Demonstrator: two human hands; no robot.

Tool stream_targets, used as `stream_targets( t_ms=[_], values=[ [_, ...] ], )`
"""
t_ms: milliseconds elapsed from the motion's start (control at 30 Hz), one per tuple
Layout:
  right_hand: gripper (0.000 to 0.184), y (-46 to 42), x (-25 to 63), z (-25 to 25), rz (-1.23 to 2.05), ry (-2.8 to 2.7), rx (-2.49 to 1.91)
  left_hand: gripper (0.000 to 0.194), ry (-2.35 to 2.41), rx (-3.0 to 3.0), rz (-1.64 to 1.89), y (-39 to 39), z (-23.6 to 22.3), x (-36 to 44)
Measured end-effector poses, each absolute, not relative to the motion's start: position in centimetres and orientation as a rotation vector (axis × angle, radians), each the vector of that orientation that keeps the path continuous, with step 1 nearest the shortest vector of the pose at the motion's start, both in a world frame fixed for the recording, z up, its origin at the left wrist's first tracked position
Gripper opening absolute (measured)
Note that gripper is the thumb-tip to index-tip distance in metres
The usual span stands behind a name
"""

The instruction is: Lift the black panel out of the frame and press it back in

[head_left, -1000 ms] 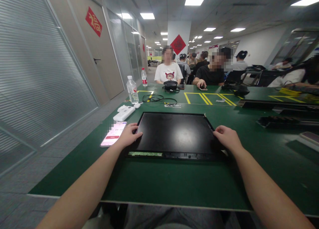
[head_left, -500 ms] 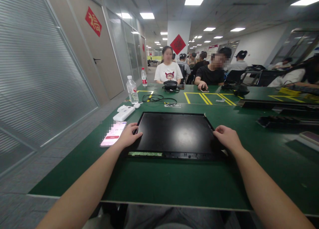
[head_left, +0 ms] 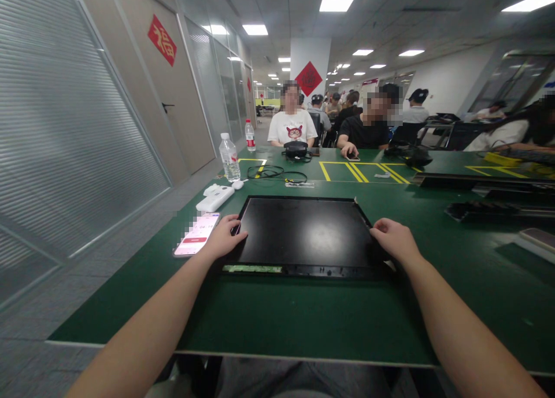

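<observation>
A black display panel [head_left: 303, 230] lies screen up on the green table [head_left: 312, 317], with a thin dark frame around it. Along its near edge runs a strip of green circuit board [head_left: 251, 268]. My left hand [head_left: 227, 236] grips the panel's left edge, its thumb resting over the border and the fingers round the outside. At the right edge, my right hand [head_left: 392, 236] pinches the frame between thumb and curled fingers. The fingertips' undersides are hidden on both sides.
Left of the panel lie a lit phone [head_left: 197, 234] and a white device [head_left: 215, 198]. Beyond stand a water bottle [head_left: 229, 158] and a black cable [head_left: 277, 171]. Dark strips [head_left: 498, 212] lie to the right. Two people sit across the table.
</observation>
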State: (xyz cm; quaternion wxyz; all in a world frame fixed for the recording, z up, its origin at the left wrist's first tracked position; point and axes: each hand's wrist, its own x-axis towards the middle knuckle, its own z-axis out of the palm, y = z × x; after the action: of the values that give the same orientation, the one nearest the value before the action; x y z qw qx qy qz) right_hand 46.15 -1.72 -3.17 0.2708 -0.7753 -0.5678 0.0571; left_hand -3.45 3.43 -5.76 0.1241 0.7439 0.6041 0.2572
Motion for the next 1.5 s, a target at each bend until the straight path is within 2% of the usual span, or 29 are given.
stream_targets(
  t_ms=[767,900,1000,1133,1500],
  values=[
    [0.01,-1.7,46.3,-3.3,0.142,-1.535,-2.072,0.053,1.738,2.249,0.735,2.6,-5.1,-2.8],
    [0.009,-1.7,46.2,-3.2,0.148,-1.535,-2.081,0.061,1.548,2.391,0.662,1.9,-3.9,-2.8],
    [0.009,-1.7,46.2,-3.2,0.158,-1.536,-2.076,0.057,1.296,2.431,0.529,1.1,-2.6,-2.6],
    [0.008,-1.7,46.2,-3.2,0.179,-1.518,-2.084,0.051,1.205,2.405,0.38,0.1,-1.3,-2.4],
    [0.008,-1.6,46.3,-3.4,0.176,-1.513,-2.05,0.084,1.338,2.375,0.255,0.0,-0.7,-3.9]
  ],
)
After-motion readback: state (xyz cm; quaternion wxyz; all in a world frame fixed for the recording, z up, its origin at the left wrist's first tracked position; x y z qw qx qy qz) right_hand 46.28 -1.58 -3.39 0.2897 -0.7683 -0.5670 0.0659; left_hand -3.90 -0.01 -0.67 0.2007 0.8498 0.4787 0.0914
